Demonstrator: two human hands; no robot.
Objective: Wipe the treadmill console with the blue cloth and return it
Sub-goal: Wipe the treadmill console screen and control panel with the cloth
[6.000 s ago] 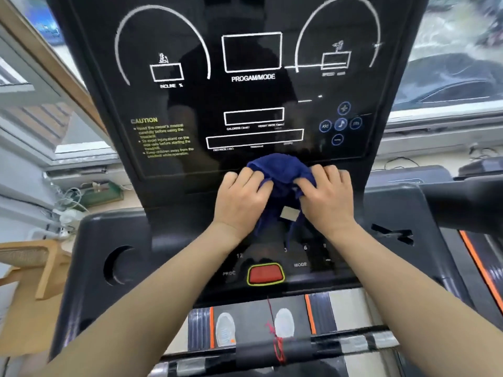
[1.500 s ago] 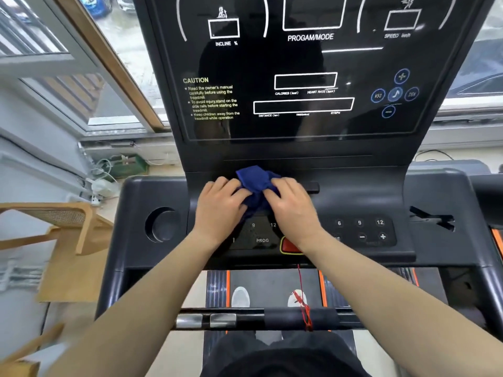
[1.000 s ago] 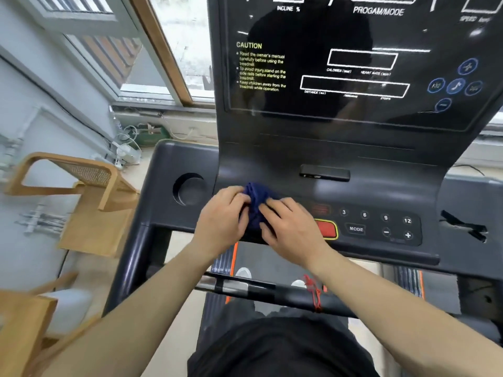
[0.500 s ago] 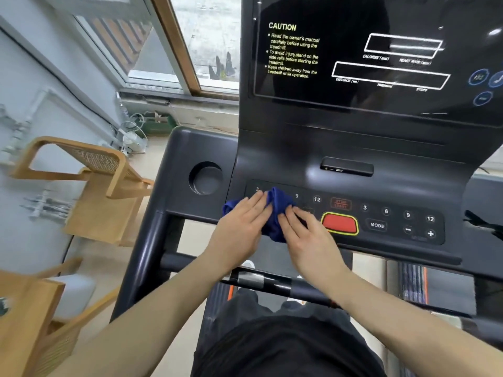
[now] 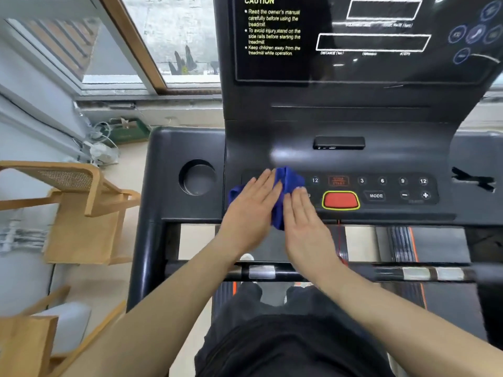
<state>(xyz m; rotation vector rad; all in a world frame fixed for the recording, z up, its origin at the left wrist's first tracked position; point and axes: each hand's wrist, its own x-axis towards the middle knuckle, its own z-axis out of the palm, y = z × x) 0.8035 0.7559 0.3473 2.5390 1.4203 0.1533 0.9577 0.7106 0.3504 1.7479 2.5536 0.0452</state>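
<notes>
nearest is the handlebar (image 5: 313, 273) crossing below both wrists. past it, left hand (image 5: 251, 206) and right hand (image 5: 303, 217) lie flat, fingers straight, pressing the blue cloth (image 5: 288, 183) onto the left end of the treadmill console (image 5: 381, 159) button strip, not gripping it. red button (image 5: 340, 200) sits just right, cup holder (image 5: 196, 177) left, caution screen (image 5: 272, 31) beyond.

A wood-framed window (image 5: 152, 44) lets daylight in at the upper left. Below the window, tangled cables (image 5: 100, 148) lie on the pale floor (image 5: 128, 170). Left of the cables stands a wooden chair (image 5: 73, 202) with a cane back, against a light wall (image 5: 24, 110).
</notes>
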